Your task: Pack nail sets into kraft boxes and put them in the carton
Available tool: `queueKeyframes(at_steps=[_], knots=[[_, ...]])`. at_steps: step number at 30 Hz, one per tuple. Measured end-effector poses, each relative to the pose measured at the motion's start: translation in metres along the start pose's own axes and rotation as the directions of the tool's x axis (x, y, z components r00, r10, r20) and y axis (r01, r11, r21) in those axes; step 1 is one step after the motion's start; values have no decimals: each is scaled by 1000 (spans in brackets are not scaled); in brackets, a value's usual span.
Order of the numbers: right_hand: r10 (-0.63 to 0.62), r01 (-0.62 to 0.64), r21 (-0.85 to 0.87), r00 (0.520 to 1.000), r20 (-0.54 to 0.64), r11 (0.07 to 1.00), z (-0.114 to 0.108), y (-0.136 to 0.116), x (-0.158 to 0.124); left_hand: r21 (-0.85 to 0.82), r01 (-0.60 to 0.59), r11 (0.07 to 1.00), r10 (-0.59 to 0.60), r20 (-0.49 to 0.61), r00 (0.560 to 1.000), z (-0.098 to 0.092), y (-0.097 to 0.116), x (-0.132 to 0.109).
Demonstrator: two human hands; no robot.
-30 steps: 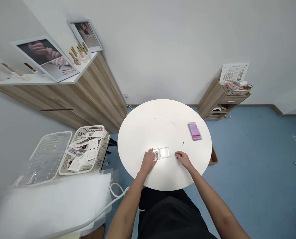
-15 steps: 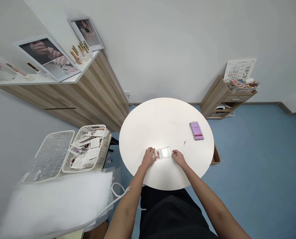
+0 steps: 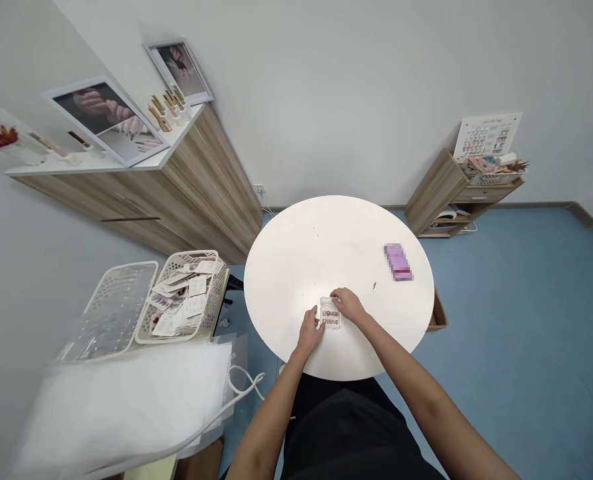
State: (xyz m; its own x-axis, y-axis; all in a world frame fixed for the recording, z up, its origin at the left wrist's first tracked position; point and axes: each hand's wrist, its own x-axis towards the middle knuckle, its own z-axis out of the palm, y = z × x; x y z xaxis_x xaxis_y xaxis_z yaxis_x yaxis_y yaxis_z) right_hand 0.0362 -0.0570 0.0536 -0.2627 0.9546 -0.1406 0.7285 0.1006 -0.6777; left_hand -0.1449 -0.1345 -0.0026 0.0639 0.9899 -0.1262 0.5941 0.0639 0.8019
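A small clear plastic case (image 3: pixel 331 323) lies on the white round table in front of me. Two rows of small pinkish press-on nails (image 3: pixel 330 313) show inside it. Its hinged clear lid (image 3: pixel 326 301) is at the far side, foreshortened, so it looks partly raised. My left hand (image 3: pixel 311 328) grips the case's left edge, thumb at the near left corner. At the lid's right side, my right hand (image 3: pixel 348 303) has its fingertips closed on the edge; part of the lid is hidden behind them.
A pixelated purple object (image 3: pixel 398 262) lies at the right of the white table (image 3: pixel 286 267). To the left are a white basket of packets and cards (image 3: pixel 215 287), a second basket with clear plastic (image 3: pixel 109 293) and a white cable (image 3: pixel 236 400). Wooden cabinets (image 3: pixel 216 180) stand behind.
The case has turned a quarter, so its lid now points away from me instead of right. My right hand has moved inward and farther away to the lid; my left hand stays on the case.
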Motion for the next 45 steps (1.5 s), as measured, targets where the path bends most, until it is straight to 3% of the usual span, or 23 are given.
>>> queueKeyframes(at_steps=[5,8,14,25,29,32,35,39,45], knots=[[-190,197,-72,977,101,978,13,0,-37,157,-189,969,197,-42,979,-8,13,-13],[-282,289,-113,957,69,951,27,10,-59,257,-289,922,290,35,956,-12,15,-24],[-327,322,-263,945,26,910,54,29,-82,402,-457,793,402,220,889,-7,1,-43],[-358,346,-339,933,26,875,62,35,-85,468,-454,759,379,249,891,-1,-6,-45],[-338,334,-319,940,43,887,61,32,-75,471,-423,774,349,239,906,-1,-5,-42],[-321,322,-283,946,52,903,58,30,-60,531,-227,816,214,86,973,1,-6,-31],[-322,322,-241,946,41,915,49,30,-38,564,-37,825,57,-19,998,5,-9,-15],[-298,285,-228,955,-20,931,31,36,4,598,15,802,-18,-1,1000,11,-15,0],[-295,274,-241,954,-52,931,12,48,69,631,47,774,-85,31,996,17,-20,0]])
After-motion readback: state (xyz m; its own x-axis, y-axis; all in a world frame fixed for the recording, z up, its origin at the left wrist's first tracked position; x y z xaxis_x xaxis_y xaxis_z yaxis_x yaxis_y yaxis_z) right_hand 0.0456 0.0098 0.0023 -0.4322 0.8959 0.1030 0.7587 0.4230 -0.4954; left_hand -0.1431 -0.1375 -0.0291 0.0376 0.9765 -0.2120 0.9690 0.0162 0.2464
